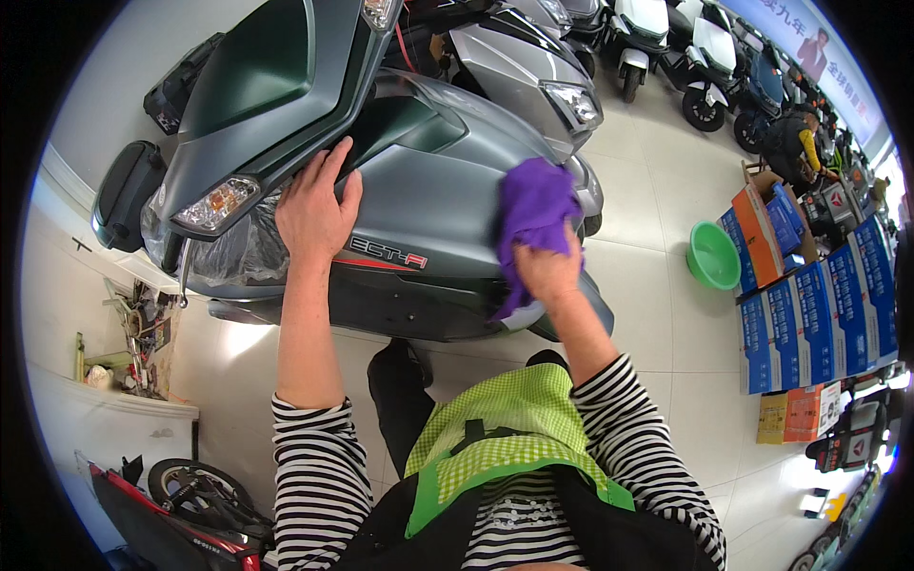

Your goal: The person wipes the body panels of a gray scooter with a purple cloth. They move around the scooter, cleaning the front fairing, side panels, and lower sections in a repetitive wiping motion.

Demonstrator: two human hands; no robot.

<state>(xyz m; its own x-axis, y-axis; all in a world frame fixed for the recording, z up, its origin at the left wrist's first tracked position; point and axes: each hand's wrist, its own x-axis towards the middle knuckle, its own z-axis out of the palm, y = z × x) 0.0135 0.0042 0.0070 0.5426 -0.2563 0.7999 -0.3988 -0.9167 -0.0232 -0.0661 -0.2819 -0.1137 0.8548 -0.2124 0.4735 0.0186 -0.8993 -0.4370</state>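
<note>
A dark grey-green motor scooter [428,193] stands crosswise in front of me. My left hand [318,203] rests on its bodywork beside the upper front panel, near a clear turn-signal lamp [218,205], fingers spread and holding nothing. In my right hand [551,268] is a bunched purple cloth [539,203], pressed against the scooter's front side panel. The cloth hides part of that panel and some of my fingers. Crumpled clear plastic film [239,246] covers the seat area behind my left hand.
A silver scooter [528,71] stands close behind this one. Rightward on the tiled floor are a green plastic basin [714,255], stacked blue cartons [814,321] and an open orange box [758,235]. A person [792,146] bends beyond them. A red-and-black two-wheeler [193,521] is at lower left.
</note>
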